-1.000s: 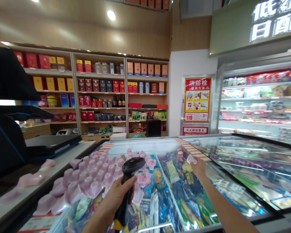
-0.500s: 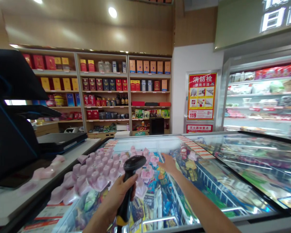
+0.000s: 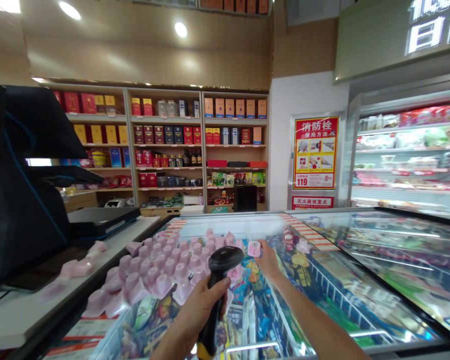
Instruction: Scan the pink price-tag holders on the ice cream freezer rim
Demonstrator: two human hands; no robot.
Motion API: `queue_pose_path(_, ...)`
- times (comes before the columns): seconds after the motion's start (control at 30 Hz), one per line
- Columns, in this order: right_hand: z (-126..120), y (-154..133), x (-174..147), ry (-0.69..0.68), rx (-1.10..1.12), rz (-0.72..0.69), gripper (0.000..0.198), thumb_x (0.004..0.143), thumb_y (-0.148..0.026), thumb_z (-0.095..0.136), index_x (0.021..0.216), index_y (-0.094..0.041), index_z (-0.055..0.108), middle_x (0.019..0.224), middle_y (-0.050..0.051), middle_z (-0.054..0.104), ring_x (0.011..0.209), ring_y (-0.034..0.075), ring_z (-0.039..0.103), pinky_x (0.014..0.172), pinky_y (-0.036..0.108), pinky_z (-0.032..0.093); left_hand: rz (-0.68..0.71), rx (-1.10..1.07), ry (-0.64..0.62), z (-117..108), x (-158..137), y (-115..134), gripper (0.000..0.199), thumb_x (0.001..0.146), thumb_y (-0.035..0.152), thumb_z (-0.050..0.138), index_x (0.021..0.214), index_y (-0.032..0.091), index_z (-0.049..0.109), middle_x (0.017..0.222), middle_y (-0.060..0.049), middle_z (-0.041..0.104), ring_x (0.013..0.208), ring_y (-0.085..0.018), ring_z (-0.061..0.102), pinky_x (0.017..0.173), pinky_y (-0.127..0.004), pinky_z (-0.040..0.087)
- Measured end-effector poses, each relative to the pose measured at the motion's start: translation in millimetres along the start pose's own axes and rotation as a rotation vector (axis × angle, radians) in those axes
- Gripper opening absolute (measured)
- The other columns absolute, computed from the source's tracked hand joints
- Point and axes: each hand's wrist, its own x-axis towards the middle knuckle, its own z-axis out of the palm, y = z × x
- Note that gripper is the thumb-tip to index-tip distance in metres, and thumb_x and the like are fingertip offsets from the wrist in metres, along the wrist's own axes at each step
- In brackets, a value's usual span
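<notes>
A black barcode scanner (image 3: 225, 257) with a yellow-tipped handle stands upright in my left hand (image 3: 206, 302), fingers wrapped round its grip. Its head is over the freezer's glass lid. Farther forward, my right hand (image 3: 267, 260) grips a small pink cup (image 3: 254, 248) whose white barcode label faces me; my fingers are partly hidden behind it. Many similar pink cups (image 3: 165, 265) cover the glass to the left of the scanner. Some of them are partly hidden behind the scanner and my left hand.
Beneath the glass, bagged goods lie in wire baskets (image 3: 322, 280). A cash register (image 3: 33, 175) and more pink cups (image 3: 77, 269) stand on the white counter (image 3: 7, 320) at left. Boxed goods fill shelves (image 3: 165, 117) behind. A lit refrigerated case (image 3: 408, 150) is at right.
My right hand has taken hold of a pink cup and raised its label toward me. My left hand has moved right with the scanner, nearer the cup. The view has shifted slightly.
</notes>
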Motion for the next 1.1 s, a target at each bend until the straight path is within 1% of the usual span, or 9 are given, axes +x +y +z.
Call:
queue_pose_path(0.13,-3,1,-1,0.015,-0.016,-0.003,0.034,0.060,-0.010,0.046,0.094,-0.016,0.048,0.085,0.006,0.060,0.080,0.018,0.055,0.071,0.028,0.041,0.034,0.013,-0.030,6,-3,2,0.031,0.066,0.045,0.055,0.063,0.016,0.044,0.047,0.004,0.046,0.040,-0.006,0.039,0.044,-0.021,0.031)
queue_pose_path(0.23,-10,8,-1,-0.015,-0.099,0.009,0.034,0.060,-0.012,0.048,0.093,-0.016,0.050,0.086,0.007,0.060,0.081,0.019,0.055,0.073,0.029,0.040,0.024,0.034,-0.041,3,-4,3,0.032,0.065,0.046,0.055,0.060,0.016,0.044,0.045,0.005,0.046,0.039,-0.006,0.038,0.044,-0.020,0.031)
queue_pose_path(0.37,-35,25,2,-0.044,-0.310,0.109,0.032,0.062,-0.016,0.049,0.093,-0.016,0.054,0.093,0.008,0.060,0.089,0.021,0.053,0.077,0.032,0.038,-0.005,0.042,0.011,-10,-3,3,0.033,0.063,0.047,0.056,0.059,0.017,0.043,0.042,0.005,0.046,0.038,-0.007,0.040,0.042,-0.020,0.031)
queue_pose_path(0.53,-75,45,13,-0.132,-0.532,0.230,0.034,0.064,-0.021,0.049,0.098,-0.019,0.055,0.095,0.009,0.061,0.092,0.025,0.053,0.074,0.038,0.038,-0.001,0.067,0.032,-24,-5,2,0.031,0.065,0.045,0.055,0.059,0.017,0.044,0.043,0.005,0.046,0.039,-0.007,0.041,0.043,-0.020,0.031)
queue_pose_path(0.63,-88,54,20,-0.206,-0.619,0.249,0.033,0.064,-0.021,0.050,0.096,-0.022,0.058,0.093,0.010,0.062,0.091,0.027,0.054,0.073,0.040,0.037,-0.006,0.079,0.050,-26,-10,3,0.030,0.065,0.043,0.056,0.060,0.017,0.045,0.044,0.005,0.047,0.041,-0.007,0.040,0.045,-0.020,0.031)
queue_pose_path(0.73,-93,58,22,-0.220,-0.663,0.239,0.030,0.066,-0.023,0.049,0.095,-0.023,0.059,0.092,0.011,0.061,0.092,0.029,0.053,0.073,0.045,0.037,-0.017,0.092,0.077,-26,-14,3,0.030,0.064,0.044,0.056,0.059,0.016,0.045,0.043,0.005,0.046,0.040,-0.007,0.040,0.044,-0.019,0.031)
queue_pose_path(0.87,-82,43,19,-0.136,-0.655,0.201,0.034,0.067,-0.025,0.050,0.100,-0.019,0.058,0.099,0.013,0.058,0.099,0.032,0.048,0.077,0.048,0.035,-0.026,0.104,0.100,-29,-16,3,0.032,0.063,0.046,0.056,0.058,0.017,0.045,0.044,0.005,0.047,0.041,-0.007,0.040,0.044,-0.020,0.031)
queue_pose_path(0.97,-58,17,7,-0.115,-0.457,0.077,0.036,0.068,-0.029,0.050,0.101,-0.016,0.057,0.106,0.012,0.056,0.102,0.027,0.047,0.084,0.041,0.034,-0.024,0.123,0.109,-29,-17,4,0.031,0.064,0.045,0.056,0.057,0.017,0.045,0.043,0.005,0.047,0.041,-0.007,0.039,0.044,-0.019,0.029)
queue_pose_path(1.1,-17,-20,-15,-0.382,-0.036,-0.147,0.047,0.062,-0.030,0.057,0.108,-0.019,0.053,0.104,0.008,0.059,0.097,0.022,0.051,0.084,0.033,0.037,-0.035,0.130,0.116,-29,-19,5,0.030,0.064,0.045,0.055,0.055,0.017,0.044,0.042,0.005,0.046,0.040,-0.007,0.039,0.044,-0.019,0.030)
